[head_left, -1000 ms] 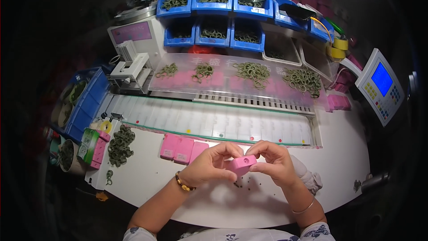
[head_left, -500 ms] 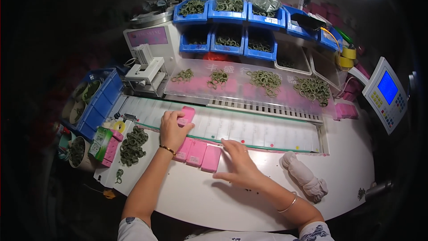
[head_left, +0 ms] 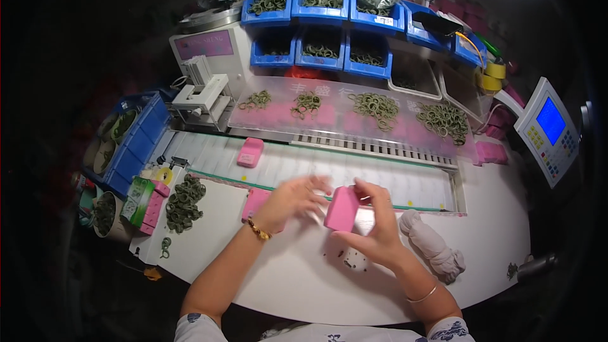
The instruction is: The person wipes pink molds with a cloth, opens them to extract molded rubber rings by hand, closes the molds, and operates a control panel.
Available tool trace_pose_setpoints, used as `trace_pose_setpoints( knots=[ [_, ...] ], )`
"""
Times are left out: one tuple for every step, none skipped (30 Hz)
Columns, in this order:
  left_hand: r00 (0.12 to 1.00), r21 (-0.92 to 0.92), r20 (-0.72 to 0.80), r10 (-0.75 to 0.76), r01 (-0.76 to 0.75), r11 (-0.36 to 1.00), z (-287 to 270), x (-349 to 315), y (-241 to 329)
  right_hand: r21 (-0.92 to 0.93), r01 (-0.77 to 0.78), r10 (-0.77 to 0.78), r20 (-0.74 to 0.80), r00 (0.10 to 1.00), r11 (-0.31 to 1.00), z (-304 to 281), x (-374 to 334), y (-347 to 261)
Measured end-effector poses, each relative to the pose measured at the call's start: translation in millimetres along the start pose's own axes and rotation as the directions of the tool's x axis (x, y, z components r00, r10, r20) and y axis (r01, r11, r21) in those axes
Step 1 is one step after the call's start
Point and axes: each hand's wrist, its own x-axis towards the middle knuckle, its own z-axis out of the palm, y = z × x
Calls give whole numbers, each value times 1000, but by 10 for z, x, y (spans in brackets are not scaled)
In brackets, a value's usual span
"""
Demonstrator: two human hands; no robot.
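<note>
My right hand (head_left: 377,228) grips a pink block (head_left: 342,209) between thumb and fingers, tilted above the white table. To its left my left hand (head_left: 292,204) is open, its fingers spread and slightly blurred, close to the held block but with nothing in it. Partly covered by my left wrist, more pink block (head_left: 254,205) lies at the table side of the green-edged glass strip. A single pink block (head_left: 251,152) with a small label rests on the left part of the white slotted conveyor (head_left: 190,152).
Piles of green rings lie on the clear cover (head_left: 329,92) behind the conveyor and at left (head_left: 184,206). Blue bins (head_left: 323,6) stand at the back. A rolled cloth (head_left: 430,247) lies at right, near a control panel (head_left: 550,130). Small dark bits (head_left: 345,258) dot the table.
My left hand has let go of the pink block on the conveyor and moved right. My right hand has taken up a pink block. The row of blocks near the strip has broken up.
</note>
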Motion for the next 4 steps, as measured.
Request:
trace_pose_setpoints(
  knots=[
    [977,-150,212,17,15,989,61,-6,-110,37,-12,12,-15,1000,999,-47,-12,-40],
    [963,-96,269,-6,32,995,194,-5,-179,59,-36,38,-37,999,998,-112,-41,-47],
    [966,-157,251,-53,95,983,312,29,-169,60,-40,42,-32,999,997,-170,-59,-40],
    [965,-215,242,-104,158,964,473,45,-115,56,-46,48,-31,998,997,-238,-89,-30]
  ],
)
